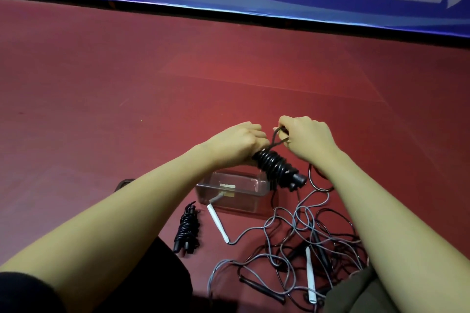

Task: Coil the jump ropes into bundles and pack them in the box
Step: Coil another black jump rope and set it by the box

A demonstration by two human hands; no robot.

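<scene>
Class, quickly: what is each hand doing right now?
Left hand: closed, gripping the black coiled rope bundle.
Right hand: closed, pinching the loose rope end above the bundle.

Two black rope bundles: one [276, 168] above the box [232, 194], one [187, 227] left of it. Two white handles [218, 223] [310, 276]. One loose tangle [300, 241] right of it.
</scene>
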